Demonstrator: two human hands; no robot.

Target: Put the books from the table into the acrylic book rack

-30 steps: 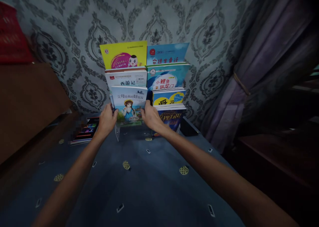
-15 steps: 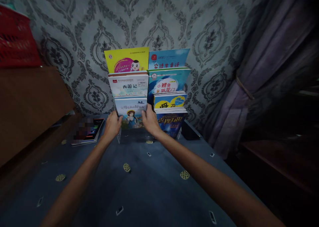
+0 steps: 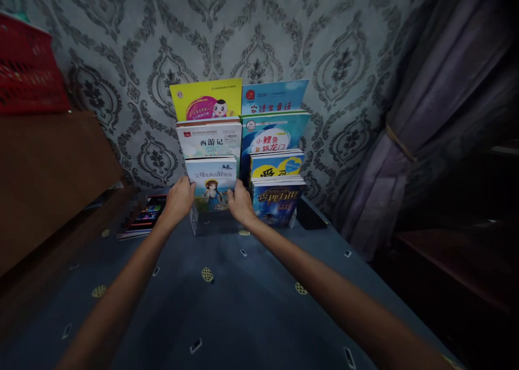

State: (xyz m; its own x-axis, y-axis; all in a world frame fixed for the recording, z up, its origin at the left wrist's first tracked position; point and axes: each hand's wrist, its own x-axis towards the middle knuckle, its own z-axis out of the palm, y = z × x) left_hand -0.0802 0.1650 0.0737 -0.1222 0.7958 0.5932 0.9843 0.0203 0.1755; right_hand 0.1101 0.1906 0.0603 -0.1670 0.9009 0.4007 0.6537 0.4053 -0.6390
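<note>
A pale blue book (image 3: 214, 170) with a girl on its cover stands at the front left of a clear stepped book rack (image 3: 194, 221). My left hand (image 3: 179, 198) grips its left edge, and my right hand (image 3: 242, 201) pinches its lower right edge; fingertips behind it are hidden. Just behind rises a white book (image 3: 211, 140), then a yellow book (image 3: 203, 95). In the right column, a dark blue book (image 3: 278, 199) sits frontmost, with a blue-and-yellow book (image 3: 279, 165), a teal book (image 3: 279, 129) and a blue book (image 3: 278, 93) stepped up behind it.
Dark books (image 3: 146, 218) lie flat on the blue patterned tablecloth (image 3: 227, 316) at left. A flat black object (image 3: 311, 217) is right of the rack. A red basket (image 3: 30, 70) rests on a brown box (image 3: 52, 170). A tied curtain (image 3: 399, 170) hangs at right.
The pale blue book has shifted slightly left, with both hands still on it. My left hand has moved a little left and up. The other books stay in place.
</note>
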